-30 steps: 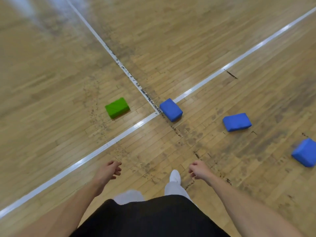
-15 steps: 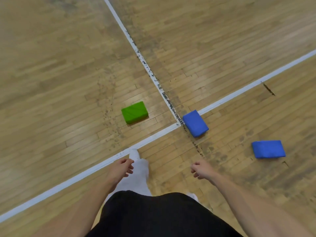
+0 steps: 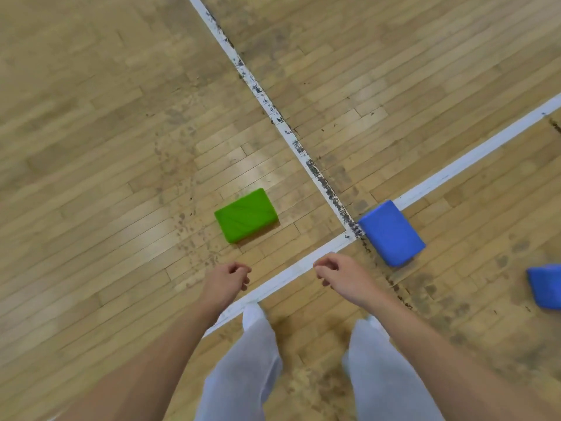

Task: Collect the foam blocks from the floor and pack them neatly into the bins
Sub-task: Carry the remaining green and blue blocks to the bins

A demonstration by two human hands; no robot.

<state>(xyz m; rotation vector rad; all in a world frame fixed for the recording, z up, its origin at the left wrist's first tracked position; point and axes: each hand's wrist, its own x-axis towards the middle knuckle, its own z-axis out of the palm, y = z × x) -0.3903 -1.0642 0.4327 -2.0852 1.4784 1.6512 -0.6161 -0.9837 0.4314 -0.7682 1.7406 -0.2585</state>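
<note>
Where scuffed floor lines (image 3: 346,237) meet — blue block (image 3: 391,232).

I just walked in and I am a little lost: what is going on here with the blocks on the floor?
A person stands on a wooden floor, looking down at foam blocks. The left hand and right hand are empty, fingers loosely curled. A green block lies just ahead of the left hand; a blue block lies where two white lines meet, ahead of the right hand. A second blue block is cut off at the right edge. No bin is in view.
</note>
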